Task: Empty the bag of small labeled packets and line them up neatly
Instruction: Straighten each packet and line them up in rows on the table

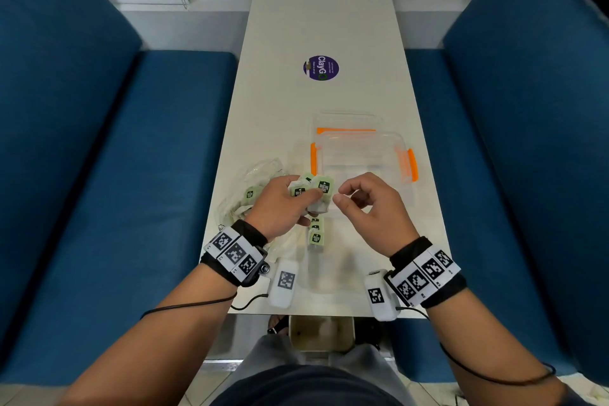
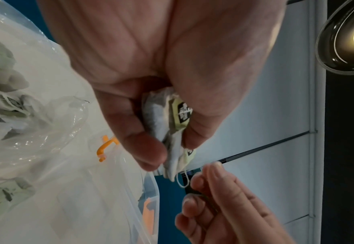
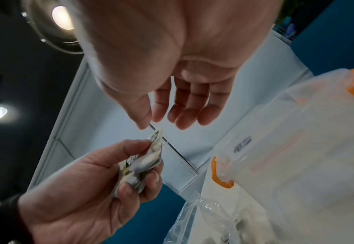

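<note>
My left hand (image 1: 283,204) grips a bunch of small packets (image 1: 318,189) with green-and-black labels, held just above the white table (image 1: 296,43). The wrist views show the same bunch (image 2: 171,125) (image 3: 146,163) clamped between thumb and fingers, with a thin white string (image 2: 181,183) hanging from it. Just to the right, my right hand (image 1: 356,204) holds nothing; its thumb and forefinger (image 3: 144,118) sit close to the bunch's top edge, the fingers loosely curled. A crumpled clear plastic bag (image 1: 257,175) lies to the left with more packets (image 1: 251,193) inside. A few packets (image 1: 316,236) lie on the table below my hands.
A clear plastic box with orange latches (image 1: 410,165) stands right behind my hands, with its lid (image 1: 346,120) beyond it. Two white marker blocks (image 1: 283,283) (image 1: 382,295) lie near the table's near edge. Blue benches (image 1: 115,175) flank the table. A purple sticker (image 1: 321,68) sits farther back.
</note>
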